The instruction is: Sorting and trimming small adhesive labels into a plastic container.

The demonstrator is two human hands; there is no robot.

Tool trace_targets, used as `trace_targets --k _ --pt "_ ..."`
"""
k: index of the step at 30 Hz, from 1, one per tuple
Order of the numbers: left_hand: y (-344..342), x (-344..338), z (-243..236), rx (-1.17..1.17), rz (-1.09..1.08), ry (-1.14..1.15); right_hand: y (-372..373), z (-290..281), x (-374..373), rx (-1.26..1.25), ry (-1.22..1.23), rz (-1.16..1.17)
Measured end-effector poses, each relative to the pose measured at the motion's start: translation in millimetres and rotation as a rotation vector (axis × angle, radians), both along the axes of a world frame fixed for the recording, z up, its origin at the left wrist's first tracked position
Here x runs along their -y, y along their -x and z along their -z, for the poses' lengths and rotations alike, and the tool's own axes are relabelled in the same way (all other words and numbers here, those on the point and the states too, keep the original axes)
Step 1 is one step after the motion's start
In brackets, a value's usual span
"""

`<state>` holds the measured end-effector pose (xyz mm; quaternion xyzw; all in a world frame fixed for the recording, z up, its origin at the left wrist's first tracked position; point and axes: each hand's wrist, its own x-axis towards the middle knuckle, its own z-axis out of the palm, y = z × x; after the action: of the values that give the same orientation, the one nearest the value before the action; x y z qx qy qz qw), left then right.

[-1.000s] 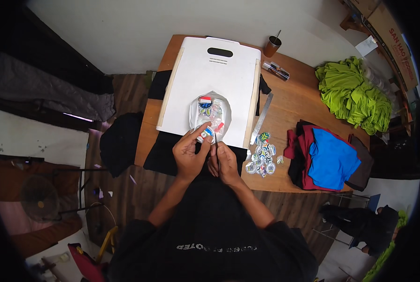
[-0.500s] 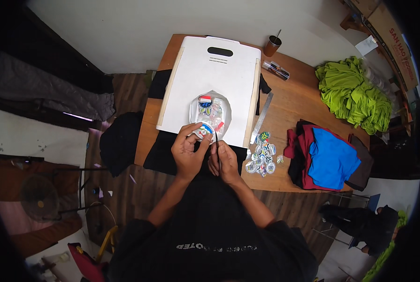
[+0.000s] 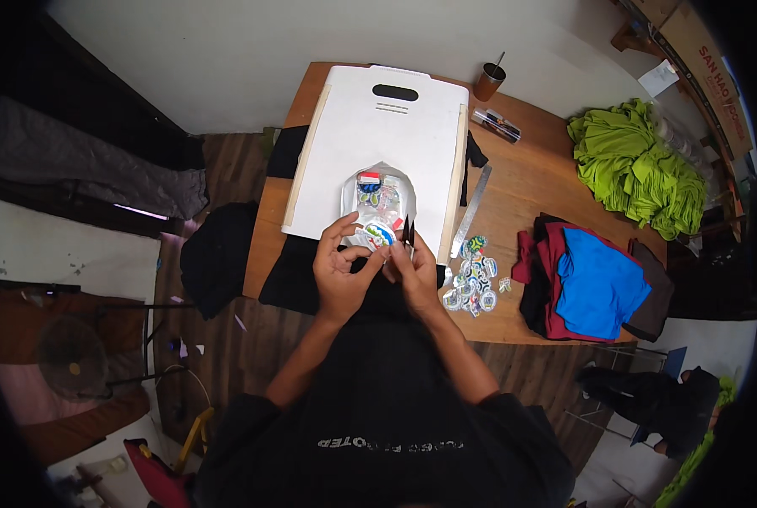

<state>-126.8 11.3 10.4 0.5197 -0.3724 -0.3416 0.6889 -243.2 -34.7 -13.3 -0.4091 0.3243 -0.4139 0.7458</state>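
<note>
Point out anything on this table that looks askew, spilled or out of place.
Little stands out. The cut stickers lie in a loose heap by the table's front edge, right of the right hand. The green cloth is bunched, unlike the folded shirts. The ruler lies slanted beside the white board.

One head-worn fisheye view looks steeply down from above onto the wooden table (image 3: 531, 182), edges bending outward.

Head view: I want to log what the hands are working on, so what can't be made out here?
- The small colourful piece between the hands: too small to identify.
- Left hand and right hand: grip unclear, their fingers overlap.
- Dark thin tool by the right hand: too small to name.
- Pile of cut-outs: designs too small.
</note>
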Motion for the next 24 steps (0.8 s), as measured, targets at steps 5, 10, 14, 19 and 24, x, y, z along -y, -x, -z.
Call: trace_targets --k 5,10,14,19,24 --pt "-3.5 -2.3 2.3 0.056 0.003 -0.055 -0.9 1.2 5.7 0.003 0.006 0.050" --pt "-7.5 4.4 2.2 0.027 -0.013 0.023 2.1 -2.3 5.4 -0.083 0.051 0.086" --pt "-7.6 6.2 2.0 -0.023 -0.059 0.017 3.8 -0.9 5.1 -0.133 0.098 0.083" --pt "-15.7 10.2 0.4 -0.135 0.016 -0.004 3.1 -17.5 8.7 -0.191 0.153 0.141" --pt "-19.1 19.1 7.0 -0.164 0.093 -0.002 6.1 -16.6 17.1 -0.271 0.235 0.198"
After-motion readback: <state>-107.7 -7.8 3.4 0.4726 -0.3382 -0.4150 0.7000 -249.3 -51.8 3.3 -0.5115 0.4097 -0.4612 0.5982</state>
